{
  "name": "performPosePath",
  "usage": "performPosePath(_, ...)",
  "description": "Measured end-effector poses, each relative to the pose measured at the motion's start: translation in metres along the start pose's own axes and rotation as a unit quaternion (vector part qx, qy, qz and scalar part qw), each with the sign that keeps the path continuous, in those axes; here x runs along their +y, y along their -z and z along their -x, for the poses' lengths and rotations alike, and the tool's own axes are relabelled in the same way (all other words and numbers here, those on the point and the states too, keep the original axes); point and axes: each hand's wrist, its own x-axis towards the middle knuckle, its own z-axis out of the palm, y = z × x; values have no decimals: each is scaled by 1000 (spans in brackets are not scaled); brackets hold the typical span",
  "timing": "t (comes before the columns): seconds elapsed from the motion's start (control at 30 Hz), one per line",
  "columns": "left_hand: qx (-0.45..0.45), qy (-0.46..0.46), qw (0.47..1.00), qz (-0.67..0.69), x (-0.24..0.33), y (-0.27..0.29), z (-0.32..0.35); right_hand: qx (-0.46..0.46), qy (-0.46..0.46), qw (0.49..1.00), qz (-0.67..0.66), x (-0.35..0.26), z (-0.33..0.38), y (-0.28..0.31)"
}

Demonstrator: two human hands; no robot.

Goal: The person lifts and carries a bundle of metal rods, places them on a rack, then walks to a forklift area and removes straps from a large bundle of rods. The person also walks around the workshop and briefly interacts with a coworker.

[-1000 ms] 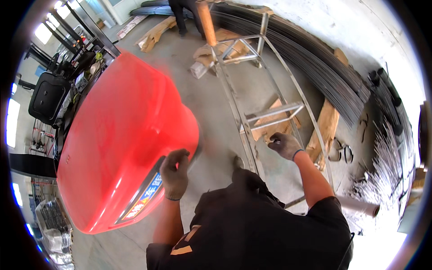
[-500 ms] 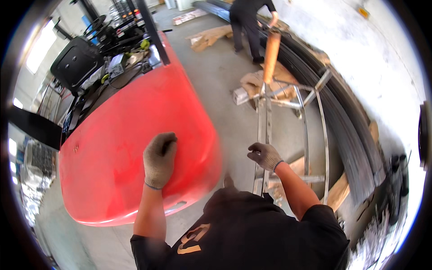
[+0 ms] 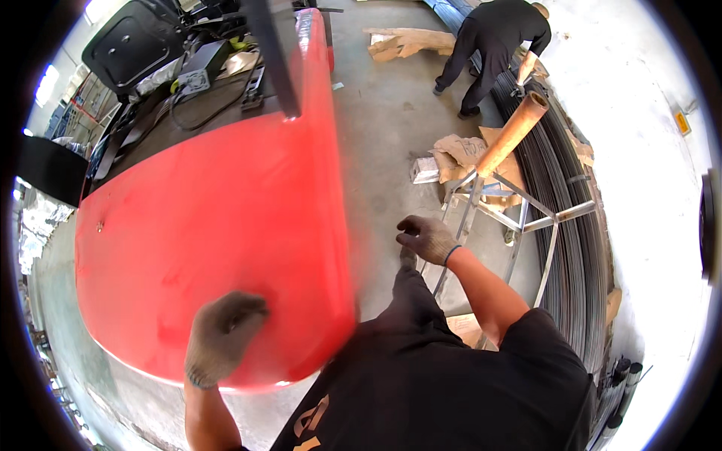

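Observation:
My left hand [image 3: 222, 336], in a grey knit glove, rests palm down on the rounded red rear body of a forklift [image 3: 226, 225], near its lower edge. My right hand [image 3: 426, 237], also gloved, hovers with fingers curled over the concrete floor, just left of a grey metal frame stand [image 3: 519, 214]. It holds nothing that I can see. An orange tube [image 3: 513, 132] sticks up at a slant from the top of that stand.
A long bundle of dark steel rods [image 3: 571, 225] lies along the right wall. Another person [image 3: 492, 45] in dark clothes bends over the rods at the top. Crumpled cardboard [image 3: 459, 154] lies by the stand. The forklift's black seat [image 3: 135, 41] is at upper left.
My left hand has slid lower on the red body. My right hand has come off the metal frame and moved left of it. The view has swung toward the forklift.

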Motion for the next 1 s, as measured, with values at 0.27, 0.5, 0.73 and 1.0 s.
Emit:
performPosePath(0.27,141,-40,987,-72,105,-97,-64,-74,-32,997,17,106,-71,94)
performPosePath(0.5,-54,-118,980,-152,171,-220,-186,35,-64,997,7,150,-150,206)
performPosePath(0.73,-44,-197,956,-212,151,-292,-401,40,42,997,-59,106,-256,247)
performPosePath(1.0,-78,-245,961,-103,178,-326,-642,68,-40,997,1,153,-373,277)
